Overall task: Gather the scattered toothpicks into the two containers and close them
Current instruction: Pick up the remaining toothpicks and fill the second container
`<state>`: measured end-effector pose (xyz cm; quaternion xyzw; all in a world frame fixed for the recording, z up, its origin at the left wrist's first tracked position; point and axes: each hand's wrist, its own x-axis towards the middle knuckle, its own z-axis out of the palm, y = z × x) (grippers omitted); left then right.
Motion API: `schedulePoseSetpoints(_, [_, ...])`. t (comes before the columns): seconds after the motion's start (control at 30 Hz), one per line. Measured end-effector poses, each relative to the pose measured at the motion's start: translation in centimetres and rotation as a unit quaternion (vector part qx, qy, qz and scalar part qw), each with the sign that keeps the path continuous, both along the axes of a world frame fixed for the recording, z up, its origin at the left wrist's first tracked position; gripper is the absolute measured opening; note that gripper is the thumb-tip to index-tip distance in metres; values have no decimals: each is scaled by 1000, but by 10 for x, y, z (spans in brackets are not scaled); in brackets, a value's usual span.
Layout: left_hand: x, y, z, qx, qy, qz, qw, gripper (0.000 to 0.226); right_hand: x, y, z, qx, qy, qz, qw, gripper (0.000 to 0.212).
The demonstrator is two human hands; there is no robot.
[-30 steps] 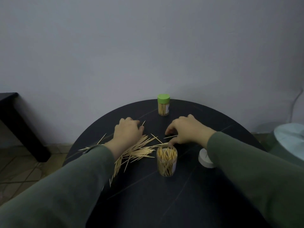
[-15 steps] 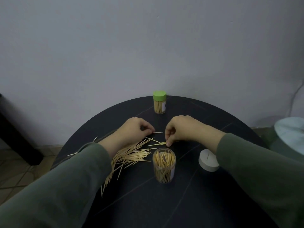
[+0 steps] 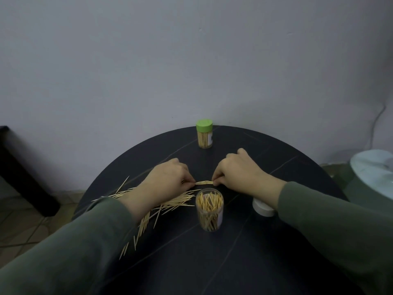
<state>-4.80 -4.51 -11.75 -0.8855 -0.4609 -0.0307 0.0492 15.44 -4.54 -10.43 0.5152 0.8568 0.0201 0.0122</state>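
Small bundle of toothpicks (image 3: 203,182) pinched at both ends, long axis lying left to right, roughly level and parallel to the near edge of the round dark counter (image 3: 234,252). Left hand (image 3: 168,179) closed in a grip on the bundle's left end, fingertips pressed together around it; right hand (image 3: 238,173) closed the same way on the right end. Bundle pale yellow-tan, thin, sticks packed side by side, held just above or on the counter surface: cannot tell which. Directly behind the open container (image 3: 209,210) and close to its rim.

Open container clear and cylindrical, standing upright at the counter's middle, lidless, filled partway with toothpicks leaning at crossed angles, tips pointing up. White label on its right side.

Loose pile of toothpicks (image 3: 161,206) spread on the counter to the left, mostly under and beside the left wrist. Upper sticks running left to right, lower ones fanning down toward the near left edge; a few strays angled apart at the far left.

White lid (image 3: 262,207) lying flat right of the open container, partly covered by the right forearm. Second container (image 3: 204,136) upright at the far edge, capped in green, toothpicks standing vertical inside.
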Motion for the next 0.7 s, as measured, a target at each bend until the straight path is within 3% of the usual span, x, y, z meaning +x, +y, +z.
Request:
schedulePoseSetpoints(0.4, [27, -6, 1, -10, 80, 64, 995, 24, -14, -10, -10, 61, -263, 27, 962, 37])
schedulePoseSetpoints(0.53, [24, -8, 1, -14, 90, 71, 993, 28, -12, -9, -9, 70, -274, 45, 958, 37])
schedulePoseSetpoints(0.7, [20, -11, 5, -3, 13, 103, 995, 22, -10, -8, -7, 56, -253, 40, 965, 38])
